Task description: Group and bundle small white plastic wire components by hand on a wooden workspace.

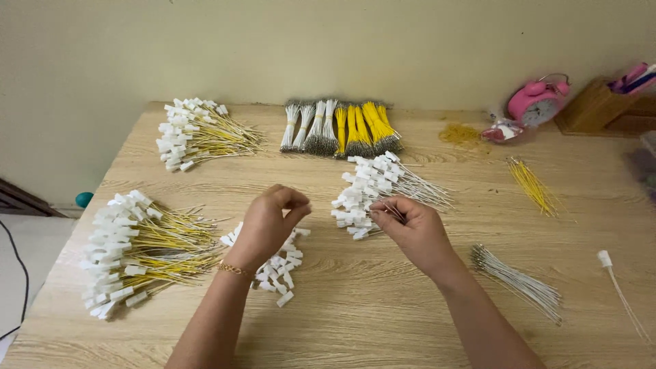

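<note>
Whatever the left hand (268,220) pinches cannot be made out: its fingertips curl inward and cover the grip. Beneath that hand and wrist, part of the loose heap of white connectors (281,265) is hidden. The right hand (413,232) closes on something thin, a wire or two perhaps, too fine to tell. Its fingers cover the near edge of the white-wire bundle (379,188) just beyond the grip. Far right of both grips, a single white lead (620,290) runs off the picture's lower edge, and a dark container (646,164) is cut by the right edge. The wooden holder (601,106) behind the pink clock (536,102) is blurred, its contents unclear.
</note>
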